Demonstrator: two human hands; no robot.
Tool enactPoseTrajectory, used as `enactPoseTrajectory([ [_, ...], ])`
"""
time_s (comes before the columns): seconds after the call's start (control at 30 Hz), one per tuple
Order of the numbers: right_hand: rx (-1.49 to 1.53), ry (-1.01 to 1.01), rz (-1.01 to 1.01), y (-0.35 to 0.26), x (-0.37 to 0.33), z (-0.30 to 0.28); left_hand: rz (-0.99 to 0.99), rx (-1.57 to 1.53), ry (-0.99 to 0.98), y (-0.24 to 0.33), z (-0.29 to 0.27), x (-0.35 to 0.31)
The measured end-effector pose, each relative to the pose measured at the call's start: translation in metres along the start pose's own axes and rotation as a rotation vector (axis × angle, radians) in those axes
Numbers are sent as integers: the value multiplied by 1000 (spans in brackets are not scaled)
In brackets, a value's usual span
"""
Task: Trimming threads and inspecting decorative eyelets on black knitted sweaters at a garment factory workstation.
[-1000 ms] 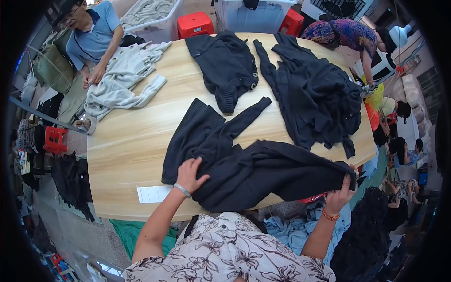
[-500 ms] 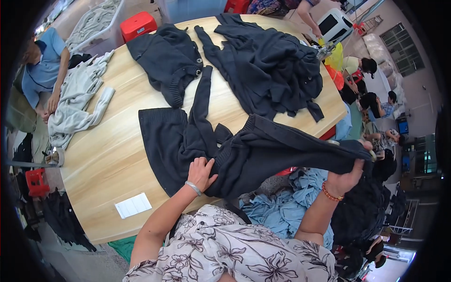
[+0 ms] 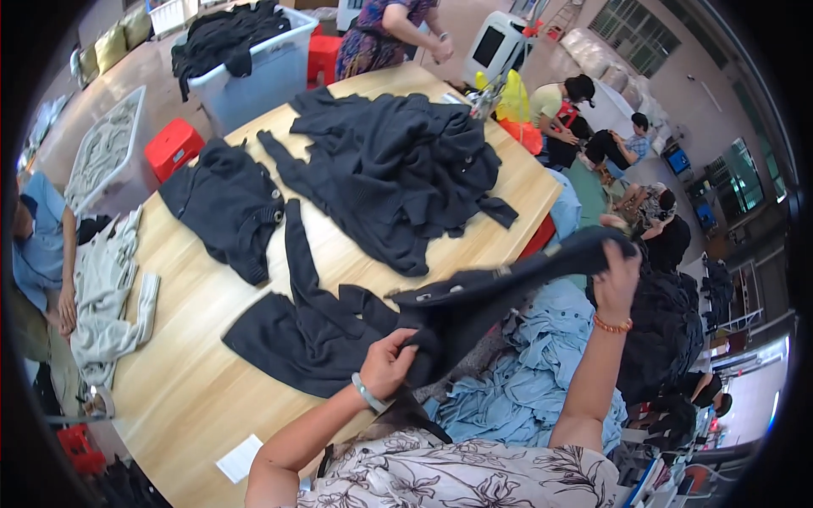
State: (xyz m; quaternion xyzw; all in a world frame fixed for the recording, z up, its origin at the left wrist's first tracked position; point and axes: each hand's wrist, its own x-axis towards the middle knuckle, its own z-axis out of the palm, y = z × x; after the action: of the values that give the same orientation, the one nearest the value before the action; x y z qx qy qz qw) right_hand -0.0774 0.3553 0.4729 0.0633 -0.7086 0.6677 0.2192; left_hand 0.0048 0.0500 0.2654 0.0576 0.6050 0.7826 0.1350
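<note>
A dark knitted cardigan point(image 3: 500, 309) with buttons is stretched between my two hands at the near side of the wooden table point(image 3: 190, 339). My left hand point(image 3: 388, 364) is closed round a bunched fold of it, just over the table's near edge. Higher and off to the right, my right hand point(image 3: 616, 279) grips the cardigan's other end, raised beyond the table. Dark knit fabric with a sleeve point(image 3: 309, 339) lies on the tabletop left of my left hand; whether it joins the held piece is hidden.
Farther back lie a folded dark garment point(image 3: 229, 203) and a larger dark pile point(image 3: 381, 161). A white paper point(image 3: 240, 458) sits near the front edge. Light-blue garments point(image 3: 517, 381) are heaped below my right arm. A co-worker point(image 3: 42, 237) at left handles a pale sweater point(image 3: 106, 288).
My right hand has lifted its end of the cardigan. My left hand has gone from lying on the fabric to clutching it. The view has shifted, showing more bins at the back.
</note>
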Motion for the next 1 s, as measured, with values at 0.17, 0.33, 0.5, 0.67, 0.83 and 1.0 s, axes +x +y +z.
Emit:
enactPoseTrajectory([
  [0.17, 35, 60, 42, 14, 24, 2, 169, -433, -142, 176, 32, -31],
  [0.33, 359, -17, -74, -4, 42, 50, 608, -758, 115, 207, -33, -100],
  [0.5, 336, -284, 15, 33, 24, 113, 727, -63, 1214, 166, -117, -172],
  [0.67, -58, -775, -30, 103, -59, 203, 354, -306, 1436, -6, -238, -304],
  [0.83, -395, -1331, 317, 222, -196, 246, -504, 784, 1579, -165, -243, -404],
  [1.0, -250, -1222, 308, 240, -208, 229, -155, 1356, 1432, -71, -235, -288],
])
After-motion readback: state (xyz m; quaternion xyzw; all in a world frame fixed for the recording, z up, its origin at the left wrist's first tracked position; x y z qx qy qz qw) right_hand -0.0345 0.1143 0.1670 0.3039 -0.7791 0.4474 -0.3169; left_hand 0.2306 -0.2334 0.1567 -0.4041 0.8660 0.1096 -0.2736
